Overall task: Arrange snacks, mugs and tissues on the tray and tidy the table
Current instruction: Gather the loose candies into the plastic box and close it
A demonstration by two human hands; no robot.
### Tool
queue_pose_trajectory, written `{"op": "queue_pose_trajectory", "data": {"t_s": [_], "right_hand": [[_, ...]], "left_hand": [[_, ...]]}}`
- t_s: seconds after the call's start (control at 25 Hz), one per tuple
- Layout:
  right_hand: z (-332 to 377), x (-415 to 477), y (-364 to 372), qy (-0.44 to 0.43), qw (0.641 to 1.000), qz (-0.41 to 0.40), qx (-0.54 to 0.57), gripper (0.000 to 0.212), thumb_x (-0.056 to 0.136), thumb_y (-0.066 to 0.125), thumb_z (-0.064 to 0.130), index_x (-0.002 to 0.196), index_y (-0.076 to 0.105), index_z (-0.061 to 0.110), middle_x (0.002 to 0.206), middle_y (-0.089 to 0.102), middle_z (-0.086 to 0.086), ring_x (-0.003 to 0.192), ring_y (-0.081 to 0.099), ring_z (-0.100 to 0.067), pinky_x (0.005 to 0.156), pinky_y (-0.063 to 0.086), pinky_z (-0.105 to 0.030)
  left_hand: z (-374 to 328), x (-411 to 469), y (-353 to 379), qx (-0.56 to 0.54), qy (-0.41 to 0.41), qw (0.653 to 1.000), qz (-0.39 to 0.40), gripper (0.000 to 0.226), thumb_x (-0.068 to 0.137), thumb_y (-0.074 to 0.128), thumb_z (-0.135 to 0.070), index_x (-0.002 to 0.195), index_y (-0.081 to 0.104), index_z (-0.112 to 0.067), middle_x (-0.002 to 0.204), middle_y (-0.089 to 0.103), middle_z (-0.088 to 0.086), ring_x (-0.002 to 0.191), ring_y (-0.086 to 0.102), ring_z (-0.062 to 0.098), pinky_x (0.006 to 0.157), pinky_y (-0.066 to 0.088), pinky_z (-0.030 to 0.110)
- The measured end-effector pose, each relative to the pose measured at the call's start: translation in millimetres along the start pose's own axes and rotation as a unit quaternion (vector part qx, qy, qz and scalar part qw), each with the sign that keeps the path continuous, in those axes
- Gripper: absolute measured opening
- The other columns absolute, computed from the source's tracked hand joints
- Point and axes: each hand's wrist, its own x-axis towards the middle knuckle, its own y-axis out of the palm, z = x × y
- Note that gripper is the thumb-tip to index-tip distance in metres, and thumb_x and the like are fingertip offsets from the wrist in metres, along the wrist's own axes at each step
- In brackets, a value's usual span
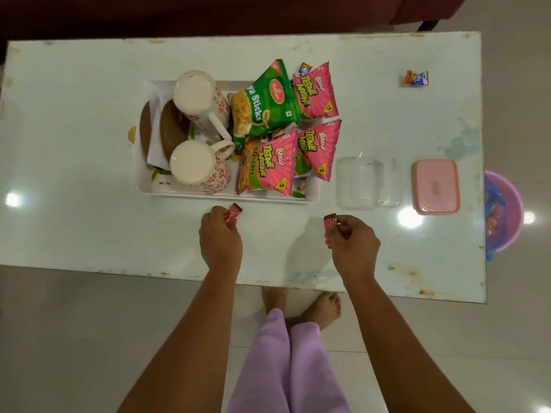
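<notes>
Low in the frame, the left hand (220,236) and right hand (354,244) hover knuckles-up over the counter (74,228), each pinching a small red sweet (234,213) in fingertips, probably to add them to the already full tray (313,195) at centre.

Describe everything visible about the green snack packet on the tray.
The green packet is a glossy foil pouch with a red Haldiram's logo, white lettering ending in "Sticks", and a picture of yellow sticks. It looks sealed and puffed. It lies tilted in the tray's far middle part, its top corner pointing away from the person. It overlaps the upper pink Bingo packet to its right and rests over the near pink packet. Its left edge sits against the far mug's handle. Neither hand touches it.
</notes>
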Motion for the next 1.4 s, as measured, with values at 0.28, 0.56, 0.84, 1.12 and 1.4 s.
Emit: {"op": "queue_pose_trajectory", "data": {"t_s": [0.28,0.56,0.84,1.12,1.4], "right_hand": [[18.3,51.0,-53.1,-0.031,0.987,-0.152,0.027,0.013,0.084,0.063,0.013,0.083,0.062,0.026,0.058,0.058,0.018,0.051,0.059,0.004,0.061,0.044,-0.003],[15.3,91.9,-68.7,-0.054,0.993,-0.081,-0.062,0.011,0.089,0.061,0.017,0.097,0.067,0.015,0.082,0.073,-0.003,0.059,0.064,-0.010,0.065,0.053,-0.022],[14.9,95.1,-63.2,-0.103,0.982,-0.106,-0.119,0.020,0.090,0.060,0.024,0.105,0.064,0.012,0.096,0.072,-0.007,0.076,0.067,-0.021,0.069,0.049,-0.024],[49.7,138.7,-81.0,-0.132,0.973,-0.155,-0.109,0.015,0.091,0.055,0.021,0.098,0.066,0.014,0.094,0.071,-0.005,0.072,0.064,-0.018,0.067,0.044,-0.020],[107.6,246.8,-73.8,-0.136,0.937,-0.042,-0.319,0.058,0.089,0.046,-0.002,0.142,0.035,0.020,0.149,0.034,-0.008,0.134,0.032,-0.036,0.098,0.044,-0.047]], "left_hand": [[-94.3,-59.8,-8.0,-0.208,0.298,0.930,0.063,0.014,0.085,0.064,-0.017,0.099,0.062,-0.015,0.088,0.069,0.002,0.066,0.060,0.017,0.061,0.052,0.029],[-198.6,-61.1,45.6,0.042,0.314,0.933,0.171,0.023,0.090,0.056,-0.023,0.107,0.048,-0.010,0.095,0.068,0.014,0.087,0.065,0.034,0.066,0.049,0.038],[-212.7,-47.7,65.0,0.076,0.317,0.935,0.141,0.021,0.093,0.050,-0.025,0.106,0.051,-0.009,0.101,0.067,0.012,0.094,0.063,0.032,0.066,0.043,0.036],[-245.1,13.8,16.6,-0.032,0.350,0.936,-0.011,0.005,0.088,0.053,-0.016,0.091,0.056,-0.013,0.085,0.066,0.006,0.083,0.059,0.024,0.058,0.046,0.036],[-290.1,164.6,9.1,0.053,0.283,0.948,0.135,0.029,0.087,0.049,-0.003,0.106,0.066,-0.016,0.118,0.065,0.009,0.111,0.057,0.027,0.088,0.044,0.031]]}}
